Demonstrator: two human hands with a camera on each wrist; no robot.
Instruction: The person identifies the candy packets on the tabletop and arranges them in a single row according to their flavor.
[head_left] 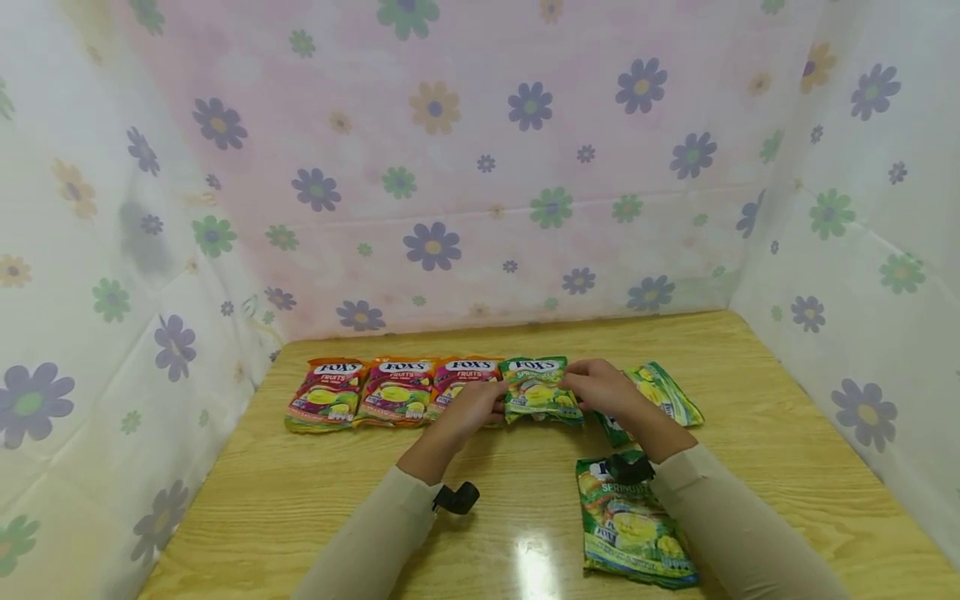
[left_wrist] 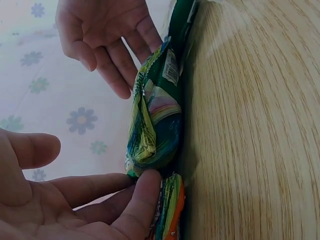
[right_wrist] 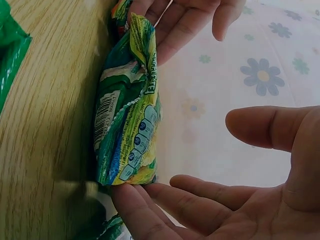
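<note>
your left grip [head_left: 476,407] and right grip [head_left: 606,389] are spread, thumbs apart, straight fingers touching opposite sides of the green pillow-shaped plastic packet [head_left: 536,393] between them.

Between my left grip [head_left: 477,405] and my right grip [head_left: 604,388], I have a green candy packet [head_left: 538,390], plump and creased. It lies on the tabletop [head_left: 337,508], printed face up, the white FOX'S lettering at its far end and yellow artwork below. My straight fingers touch its two sides. It sits at the right of a row, just beside an orange-topped packet [head_left: 467,372]. From my right wrist I see a barcode on its underside.
</note>
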